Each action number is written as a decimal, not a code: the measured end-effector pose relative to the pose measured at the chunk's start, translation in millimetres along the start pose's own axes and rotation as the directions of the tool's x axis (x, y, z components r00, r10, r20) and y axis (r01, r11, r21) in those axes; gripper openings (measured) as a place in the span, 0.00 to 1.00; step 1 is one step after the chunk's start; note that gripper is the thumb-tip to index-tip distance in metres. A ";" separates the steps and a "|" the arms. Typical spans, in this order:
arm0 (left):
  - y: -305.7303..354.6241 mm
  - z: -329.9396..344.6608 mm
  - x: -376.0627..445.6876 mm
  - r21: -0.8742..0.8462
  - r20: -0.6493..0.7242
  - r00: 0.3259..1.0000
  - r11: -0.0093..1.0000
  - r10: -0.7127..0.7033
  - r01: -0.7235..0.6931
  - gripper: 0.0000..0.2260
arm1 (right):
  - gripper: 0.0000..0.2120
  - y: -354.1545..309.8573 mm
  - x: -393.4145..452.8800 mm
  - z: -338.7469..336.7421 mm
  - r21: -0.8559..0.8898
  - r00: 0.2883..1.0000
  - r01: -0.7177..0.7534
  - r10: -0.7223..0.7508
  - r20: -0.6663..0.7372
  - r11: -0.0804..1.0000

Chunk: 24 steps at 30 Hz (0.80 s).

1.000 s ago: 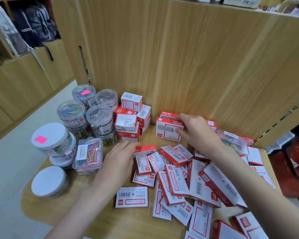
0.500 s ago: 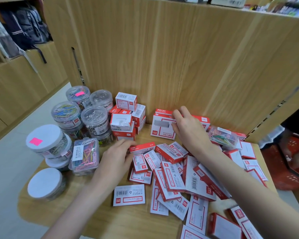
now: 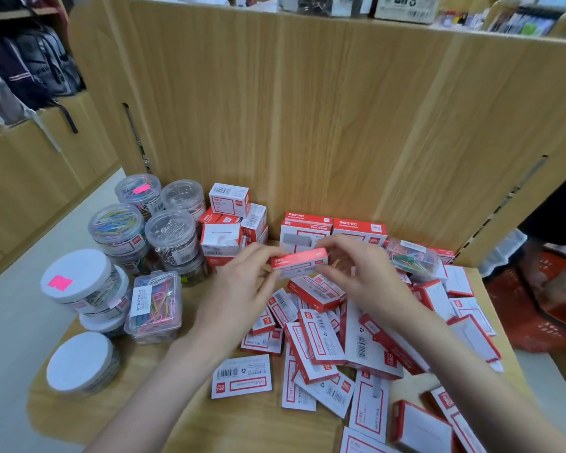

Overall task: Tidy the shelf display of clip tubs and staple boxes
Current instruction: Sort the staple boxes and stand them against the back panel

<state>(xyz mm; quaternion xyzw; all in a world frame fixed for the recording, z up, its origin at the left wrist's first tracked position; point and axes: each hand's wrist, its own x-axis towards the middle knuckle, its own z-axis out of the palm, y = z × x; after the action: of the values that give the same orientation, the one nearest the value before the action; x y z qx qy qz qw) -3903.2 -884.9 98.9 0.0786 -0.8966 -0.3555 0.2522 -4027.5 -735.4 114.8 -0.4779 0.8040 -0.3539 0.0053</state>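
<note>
Both hands hold one red-and-white staple box (image 3: 299, 263) lifted above the pile. My left hand (image 3: 242, 286) grips its left end and my right hand (image 3: 360, 273) pinches its right end. Below them several loose staple boxes (image 3: 324, 341) lie scattered flat on the wooden shelf (image 3: 183, 416). Two larger boxes (image 3: 334, 228) stand upright against the back panel. A small stack of boxes (image 3: 229, 220) sits to their left. Round clear clip tubs (image 3: 170, 237) with clips inside cluster at the left, next to a rectangular tub of coloured clips (image 3: 156, 305).
A wooden back panel (image 3: 307, 125) rises behind the shelf. White-lidded tubs (image 3: 79, 286) sit near the shelf's left edge. A clear box of coloured clips (image 3: 412, 258) lies on the pile at right. A red basket (image 3: 536, 305) stands on the floor to the right.
My left hand has lifted a staple box off the pile. My right hand left the upright box at the back and now holds the lifted box's other end.
</note>
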 end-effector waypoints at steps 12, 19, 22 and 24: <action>15.4 39.0 36.6 0.048 0.283 0.957 0.995 0.070 -0.087 0.14 | 0.08 38.0 -39.2 -86.8 -0.173 0.923 -0.339 0.291 -0.251 0.925; 24.7 59.5 49.1 0.010 0.439 0.883 0.982 0.166 -0.190 0.15 | 0.07 42.6 -71.1 -84.5 -0.068 0.939 -0.251 0.226 -0.258 0.966; 24.9 62.7 44.9 -0.005 0.454 0.874 0.981 0.174 -0.193 0.14 | 0.04 47.6 -78.3 -70.5 -0.221 0.951 -0.234 0.176 -0.256 0.947; 22.1 60.7 38.8 0.013 0.448 0.877 0.980 0.174 -0.201 0.12 | 0.05 49.2 -77.9 -60.6 -0.346 0.965 -0.201 0.124 -0.231 0.916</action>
<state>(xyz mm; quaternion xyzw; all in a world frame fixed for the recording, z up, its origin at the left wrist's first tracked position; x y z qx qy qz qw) -3966.6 -844.8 91.6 -0.0844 -0.9439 -0.3112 0.0716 -4043.9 -626.6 106.3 -0.3626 0.8892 -0.2430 -0.1370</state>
